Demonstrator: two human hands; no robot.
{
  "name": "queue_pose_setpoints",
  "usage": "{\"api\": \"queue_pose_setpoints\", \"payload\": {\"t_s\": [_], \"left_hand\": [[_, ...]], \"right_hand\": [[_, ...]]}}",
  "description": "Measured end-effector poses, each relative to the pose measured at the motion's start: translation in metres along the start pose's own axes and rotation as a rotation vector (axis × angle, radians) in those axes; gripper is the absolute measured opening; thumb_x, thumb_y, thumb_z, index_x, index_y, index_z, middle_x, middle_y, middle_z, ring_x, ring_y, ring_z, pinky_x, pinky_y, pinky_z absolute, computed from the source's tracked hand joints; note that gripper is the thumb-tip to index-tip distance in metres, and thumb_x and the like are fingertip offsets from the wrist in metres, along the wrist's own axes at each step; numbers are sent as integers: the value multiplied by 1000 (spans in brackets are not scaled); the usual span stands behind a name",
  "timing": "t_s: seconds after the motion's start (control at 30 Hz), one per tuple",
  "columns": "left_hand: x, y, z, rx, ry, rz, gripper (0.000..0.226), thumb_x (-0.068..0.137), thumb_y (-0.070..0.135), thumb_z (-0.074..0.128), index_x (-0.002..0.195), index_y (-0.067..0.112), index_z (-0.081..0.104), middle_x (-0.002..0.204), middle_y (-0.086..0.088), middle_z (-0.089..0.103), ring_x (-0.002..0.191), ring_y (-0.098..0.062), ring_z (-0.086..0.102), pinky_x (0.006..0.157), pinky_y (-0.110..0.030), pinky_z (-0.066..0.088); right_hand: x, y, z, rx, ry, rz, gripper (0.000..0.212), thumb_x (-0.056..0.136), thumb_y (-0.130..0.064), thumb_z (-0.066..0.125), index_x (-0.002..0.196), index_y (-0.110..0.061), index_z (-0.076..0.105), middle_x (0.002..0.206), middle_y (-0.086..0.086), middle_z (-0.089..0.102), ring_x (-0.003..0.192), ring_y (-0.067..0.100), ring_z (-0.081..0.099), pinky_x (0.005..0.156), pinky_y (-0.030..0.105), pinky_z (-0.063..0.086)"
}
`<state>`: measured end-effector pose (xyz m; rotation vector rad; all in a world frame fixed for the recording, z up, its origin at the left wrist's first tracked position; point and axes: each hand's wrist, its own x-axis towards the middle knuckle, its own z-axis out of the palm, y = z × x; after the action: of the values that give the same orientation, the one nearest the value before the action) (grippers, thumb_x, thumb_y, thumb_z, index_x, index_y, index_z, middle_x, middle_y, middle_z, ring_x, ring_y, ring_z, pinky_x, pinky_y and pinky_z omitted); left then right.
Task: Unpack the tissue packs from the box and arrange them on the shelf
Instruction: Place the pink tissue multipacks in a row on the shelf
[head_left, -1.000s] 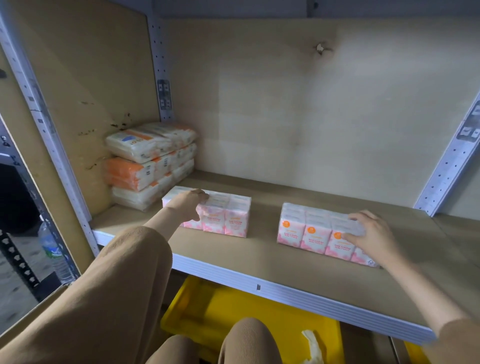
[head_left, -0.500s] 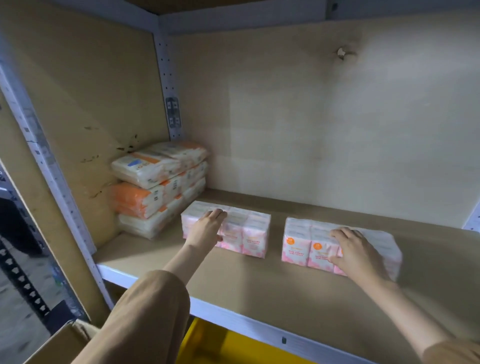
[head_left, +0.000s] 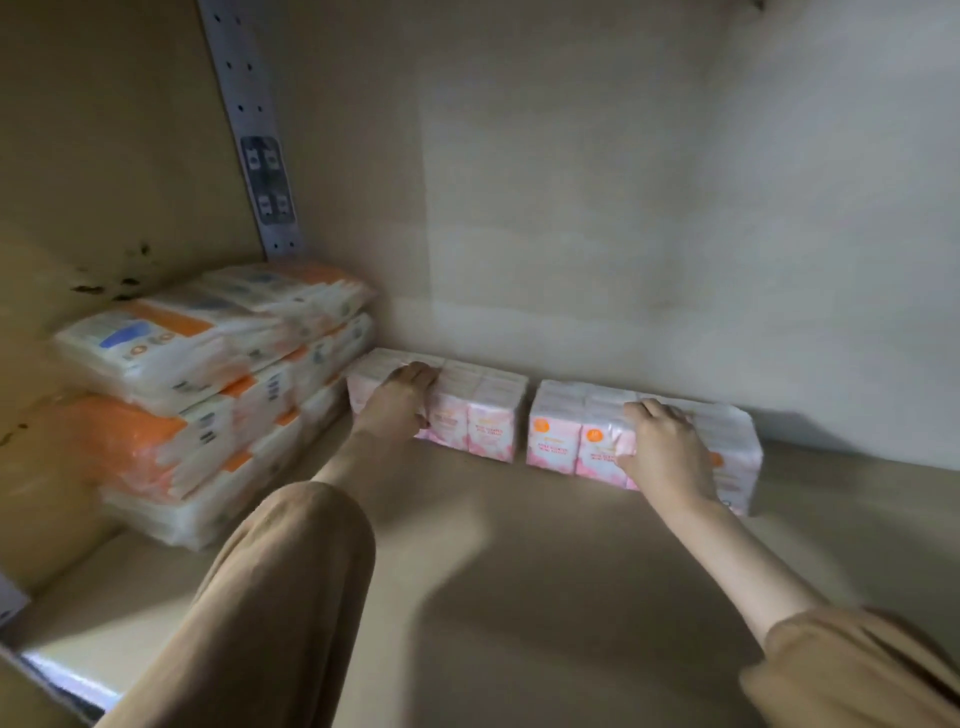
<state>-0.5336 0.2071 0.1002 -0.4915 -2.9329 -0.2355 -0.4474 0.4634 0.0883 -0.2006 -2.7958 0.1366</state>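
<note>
Two pink-and-white tissue packs stand side by side at the back of the wooden shelf (head_left: 519, 571), against the rear wall. My left hand (head_left: 397, 402) lies over the front and top of the left pink tissue pack (head_left: 488, 415), fingers curled on it. My right hand (head_left: 662, 449) presses on the front and top of the right pink tissue pack (head_left: 561, 426). A small gap separates the two packs. The box is out of view.
A stack of three flat orange-and-white tissue packs (head_left: 197, 395) fills the shelf's left back corner, touching the left pink pack. A perforated metal upright (head_left: 249, 130) runs up the corner. The shelf's front lip (head_left: 62, 675) shows at the lower left.
Both hands have pushed the two pink packs from the shelf's front back to the rear wall. The camera has come closer and now looks further into the shelf.
</note>
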Motion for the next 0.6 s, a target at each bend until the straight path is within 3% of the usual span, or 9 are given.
{"api": "queue_pose_setpoints", "payload": {"t_s": [0.1, 0.2, 0.23, 0.43, 0.6], "left_hand": [[20, -1, 2, 66, 88, 22, 77, 64, 3, 81, 131, -10, 44, 138, -25, 48, 129, -28, 50, 104, -19, 37], [30, -4, 3, 89, -8, -21, 73, 86, 10, 63, 146, 3, 21, 156, -12, 23, 145, -21, 23, 114, -20, 12], [35, -8, 7, 76, -4, -21, 72, 88, 10, 61, 146, 5, 19, 156, -10, 21, 145, -20, 20, 113, -20, 10], [39, -10, 13, 64, 29, -58, 69, 87, 6, 60, 145, 6, 23, 154, -10, 24, 144, -20, 22, 108, -20, 15], [42, -5, 0, 78, -71, -58, 70, 86, 8, 62, 145, 5, 24, 154, -12, 24, 142, -23, 25, 114, -27, 21]], "right_hand": [[19, -7, 7, 16, 6, -3, 41, 76, 0, 62, 116, -3, 53, 121, 14, 57, 115, 31, 50, 93, 37, 44], [32, -11, 10, 34, 3, -7, 44, 77, -3, 65, 119, -5, 53, 124, 11, 57, 118, 30, 48, 95, 35, 42], [36, -12, 11, 38, 2, -10, 45, 77, -5, 67, 119, -6, 52, 125, 11, 57, 118, 30, 48, 96, 35, 41], [45, -13, 13, 30, 6, -9, 49, 77, -7, 69, 122, -4, 51, 128, 13, 56, 120, 31, 47, 99, 35, 40], [48, -14, 6, 15, -58, -28, 54, 76, -10, 71, 124, -3, 47, 130, 15, 51, 121, 32, 44, 101, 36, 39]]}}
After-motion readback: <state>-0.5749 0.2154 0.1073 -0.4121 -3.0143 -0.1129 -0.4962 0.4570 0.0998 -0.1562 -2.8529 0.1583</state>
